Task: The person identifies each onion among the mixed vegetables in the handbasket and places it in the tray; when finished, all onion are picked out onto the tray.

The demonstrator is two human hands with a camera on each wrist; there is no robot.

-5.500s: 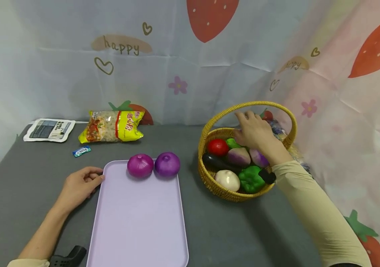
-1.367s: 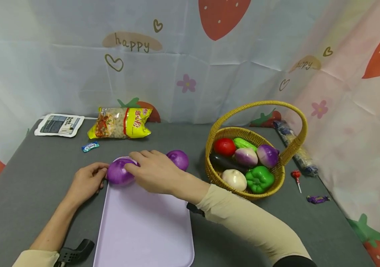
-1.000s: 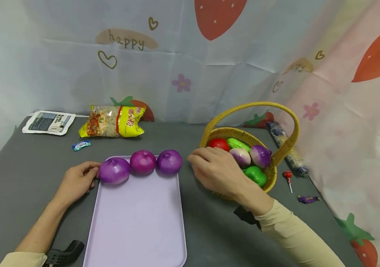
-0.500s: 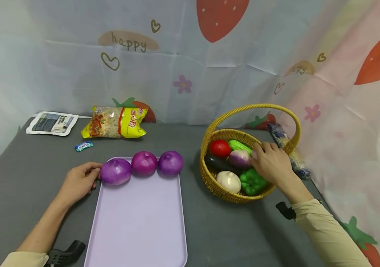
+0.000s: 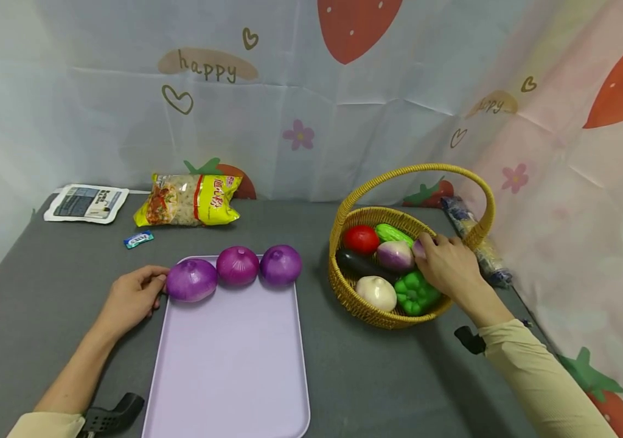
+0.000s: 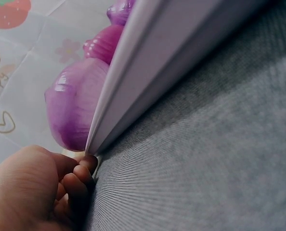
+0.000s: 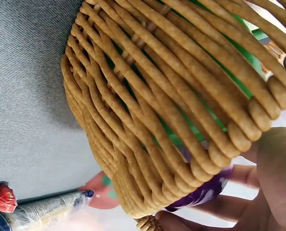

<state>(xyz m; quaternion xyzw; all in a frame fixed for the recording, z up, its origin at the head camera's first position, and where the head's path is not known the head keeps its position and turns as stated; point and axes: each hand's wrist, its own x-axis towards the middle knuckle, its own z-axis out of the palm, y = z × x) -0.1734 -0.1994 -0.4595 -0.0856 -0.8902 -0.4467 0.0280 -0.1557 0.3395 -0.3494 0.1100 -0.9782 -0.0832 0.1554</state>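
Right hand (image 5: 448, 267) over the right side of the basket (image 5: 363, 311), fingers curled round a purple vegetable (image 7: 206, 190); only a sliver visible in the head view, and much of it screened by the weave in the right wrist view. Resting in the basket or lifted slightly: cannot tell. Next to it, a purple-and-white turnip (image 5: 395, 256) and a green pepper (image 5: 415, 294), partly covered by the hand. Left hand (image 5: 131, 298) pinching the far left corner of the tray (image 5: 229, 365), near end cut off below. Three onions (image 5: 238, 266) in a row at the tray's far end, half hidden behind its rim in the left wrist view. Lollipop (image 7: 5, 198) cropped at the right wrist view's left edge.
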